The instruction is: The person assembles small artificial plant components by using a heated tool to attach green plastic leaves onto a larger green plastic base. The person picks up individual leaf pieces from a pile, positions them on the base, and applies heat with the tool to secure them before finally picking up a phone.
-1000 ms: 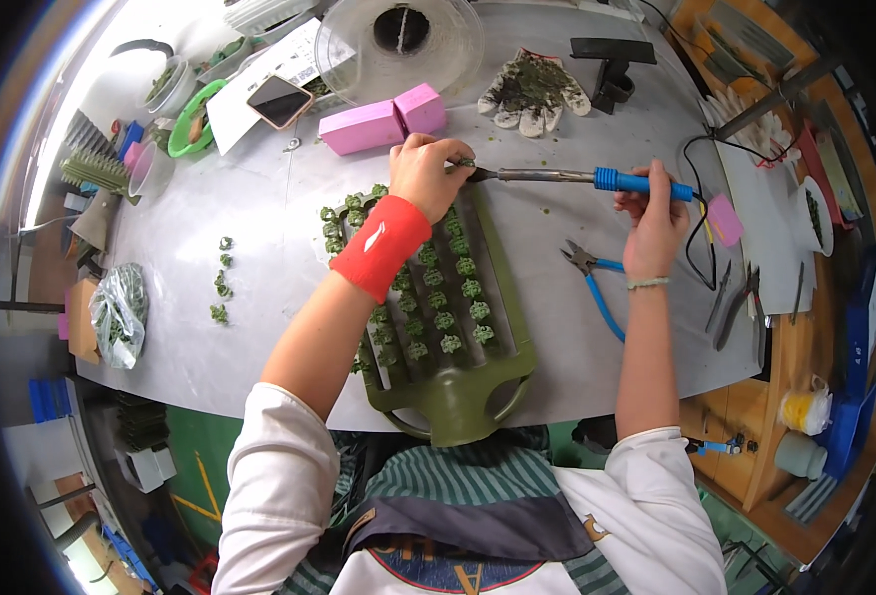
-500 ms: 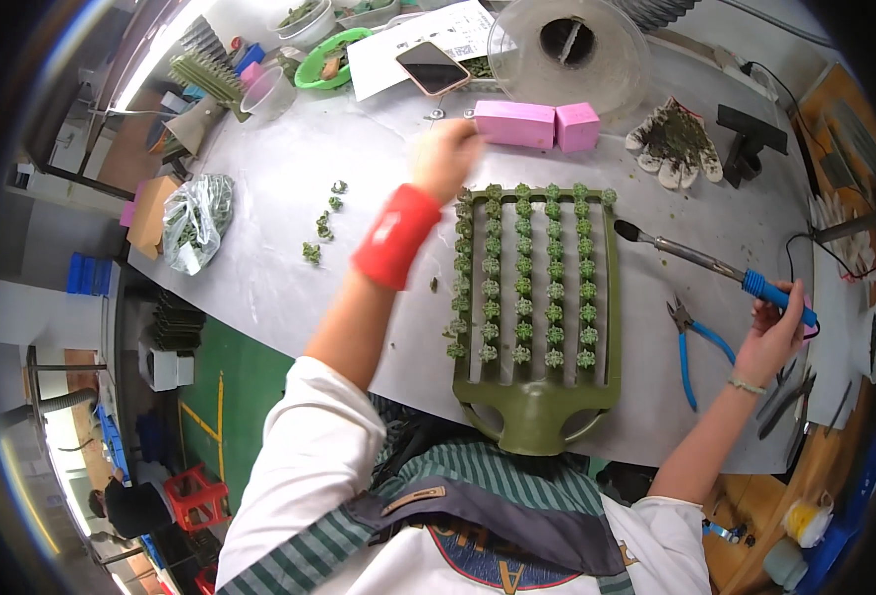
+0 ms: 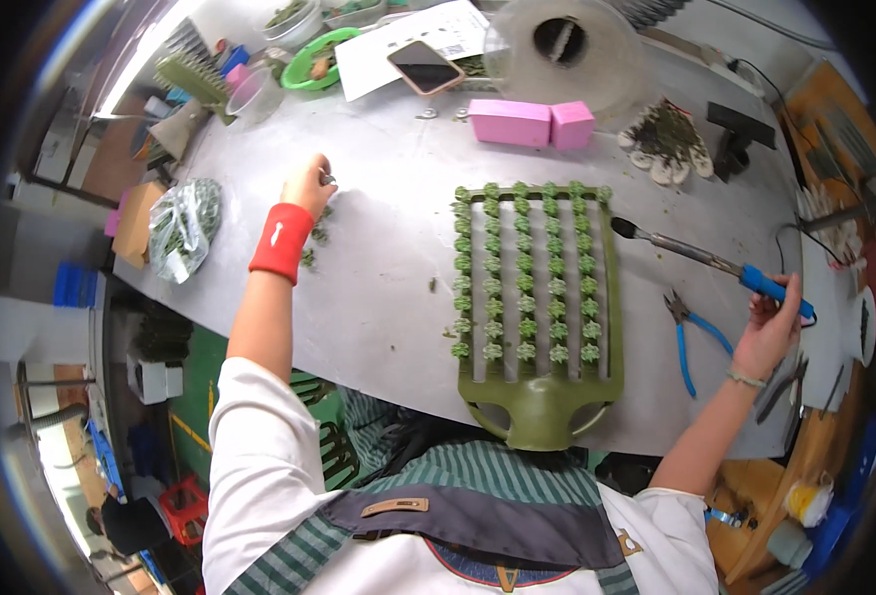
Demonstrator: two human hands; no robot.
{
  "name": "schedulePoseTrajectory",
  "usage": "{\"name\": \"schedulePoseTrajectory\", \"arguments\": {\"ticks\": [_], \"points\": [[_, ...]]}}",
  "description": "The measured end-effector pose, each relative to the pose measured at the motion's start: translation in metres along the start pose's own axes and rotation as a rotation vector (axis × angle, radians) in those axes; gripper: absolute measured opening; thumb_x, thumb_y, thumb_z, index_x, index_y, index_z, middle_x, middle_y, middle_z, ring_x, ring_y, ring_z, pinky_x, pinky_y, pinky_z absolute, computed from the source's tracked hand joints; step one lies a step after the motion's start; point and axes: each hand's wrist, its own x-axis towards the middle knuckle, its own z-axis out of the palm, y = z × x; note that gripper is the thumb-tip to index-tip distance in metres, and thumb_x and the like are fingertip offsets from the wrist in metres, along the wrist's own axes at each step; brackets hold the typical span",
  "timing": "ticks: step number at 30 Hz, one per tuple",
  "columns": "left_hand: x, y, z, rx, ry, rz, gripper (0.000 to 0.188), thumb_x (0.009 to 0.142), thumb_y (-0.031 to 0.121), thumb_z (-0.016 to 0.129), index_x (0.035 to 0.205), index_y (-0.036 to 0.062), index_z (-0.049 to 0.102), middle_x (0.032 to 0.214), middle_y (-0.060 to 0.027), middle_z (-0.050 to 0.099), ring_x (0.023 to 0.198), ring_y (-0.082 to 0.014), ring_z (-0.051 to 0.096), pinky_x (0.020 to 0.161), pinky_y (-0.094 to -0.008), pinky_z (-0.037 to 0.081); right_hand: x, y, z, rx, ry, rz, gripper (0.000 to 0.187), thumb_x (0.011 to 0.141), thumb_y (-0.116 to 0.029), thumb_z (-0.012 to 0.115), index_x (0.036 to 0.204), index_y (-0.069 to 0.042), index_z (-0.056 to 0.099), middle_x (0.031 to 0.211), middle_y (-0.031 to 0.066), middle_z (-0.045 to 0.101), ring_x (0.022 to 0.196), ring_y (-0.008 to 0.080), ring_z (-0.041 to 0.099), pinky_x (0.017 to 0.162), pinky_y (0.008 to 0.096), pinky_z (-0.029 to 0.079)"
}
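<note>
My left hand (image 3: 308,185), above a red wristband, pinches a small green plastic-looking rosette (image 3: 329,180) at the left of the table. Just below it lie loose rosettes (image 3: 319,234), partly covered by the hand and wrist. My right hand (image 3: 769,322) grips the blue handle of a soldering iron (image 3: 701,255), whose dark, spoon-like tip points left toward the rack's upper right corner. Between my hands lies an olive-green slatted rack (image 3: 540,395) with two handle openings at its near end. Rows of small green rosettes (image 3: 526,283) sit along its slats.
Blue-handled pliers (image 3: 689,342) lie right of the rack. Beyond it are pink blocks (image 3: 509,122), a dirty glove (image 3: 667,144), a black stand (image 3: 739,134) and a phone (image 3: 425,67). A plastic bag of green pieces (image 3: 186,226) sits far left.
My left hand has swung from near the rack's far left corner leftward to the loose rosettes, where its fingers close on one. The right hand keeps the soldering iron in about the same place.
</note>
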Motion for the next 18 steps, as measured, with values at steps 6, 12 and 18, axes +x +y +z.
{"name": "schedulePoseTrajectory", "arguments": {"ticks": [6,12,18], "points": [[-0.037,0.14,0.016,-0.658,-0.225,0.191,0.021,0.085,0.006,0.068,0.106,0.0031,0.07,0.099,-0.0039,0.07,0.081,-0.0092,0.063,0.076,-0.0245,0.051,-0.002,-0.003,0.01,-0.007,-0.025,-0.027,0.028,0.09,-0.029,0.066,0.077,-0.004,0.063,0.063,0.0029,0.06,0.051,0.0098,0.055,0.049,0.0224,0.043],[-0.074,0.278,0.061,-0.539,-0.162,0.585,0.021,0.081,0.009,0.072,0.102,0.0058,0.069,0.087,-0.0095,0.068,0.076,-0.019,0.064,0.07,-0.0305,0.051,0.002,0.009,0.007,0.001,-0.11,-0.048,0.028,0.091,-0.026,0.063,0.077,-0.003,0.062,0.063,0.0032,0.06,0.053,0.0108,0.057,0.049,0.0238,0.045],[-0.075,0.31,0.098,-0.365,0.008,0.648,0.021,0.075,0.016,0.076,0.096,0.0117,0.07,0.086,-0.0048,0.068,0.091,-0.0216,0.059,0.085,-0.035,0.043,0.001,0.021,0.01,0.021,-0.105,-0.032,0.027,0.092,-0.026,0.063,0.078,-0.003,0.062,0.066,0.0039,0.061,0.053,0.0111,0.057,0.05,0.0244,0.046]]}}
